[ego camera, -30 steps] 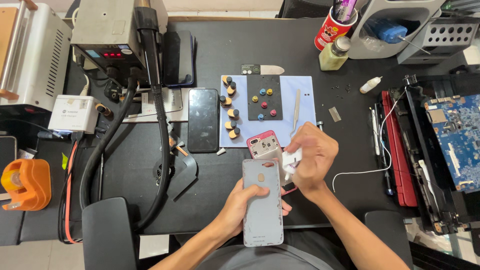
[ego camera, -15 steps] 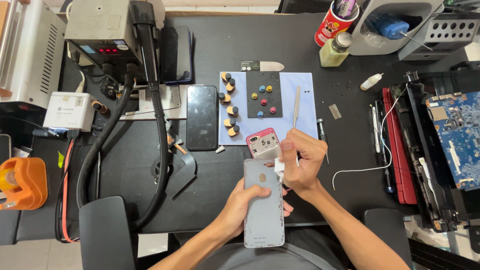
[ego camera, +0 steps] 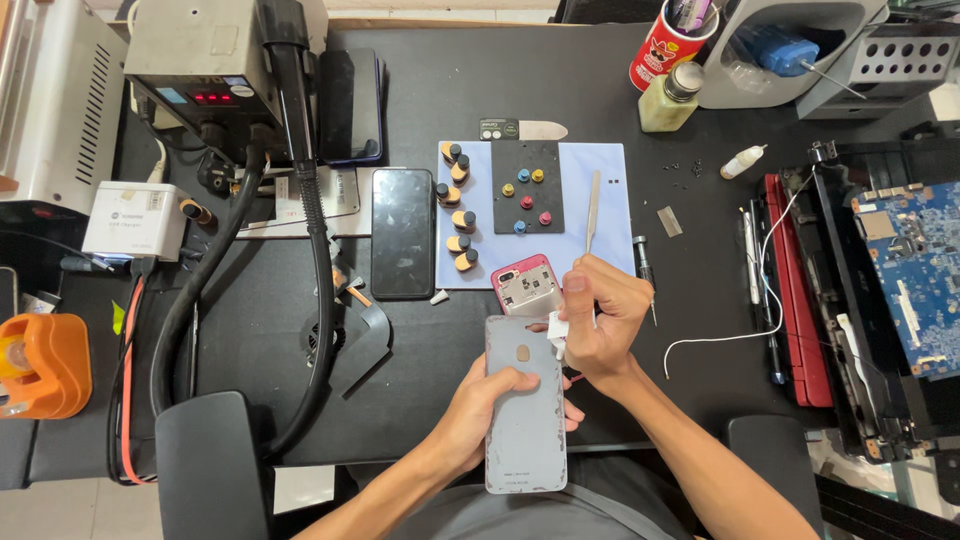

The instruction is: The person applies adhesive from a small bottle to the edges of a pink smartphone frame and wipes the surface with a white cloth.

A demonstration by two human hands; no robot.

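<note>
We held the grey phone back cover (ego camera: pixel 525 420) over the near edge of the black table (ego camera: pixel 700 200). Our left hand (ego camera: pixel 480 415) gripped its left side, fingers curled round it. Our right hand (ego camera: pixel 600 325) was closed on a small white wipe (ego camera: pixel 556 330) pressed to the cover's upper right edge, just below the pink phone (ego camera: pixel 525 285).

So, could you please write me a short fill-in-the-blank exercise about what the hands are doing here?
1. The left hand holds a grey phone back cover from ____.
2. The right hand pinches a small ____ wad at the cover's right edge.
3. The pink phone lies just ____ the cover on the black mat.

Missing words: below; white; above
</note>
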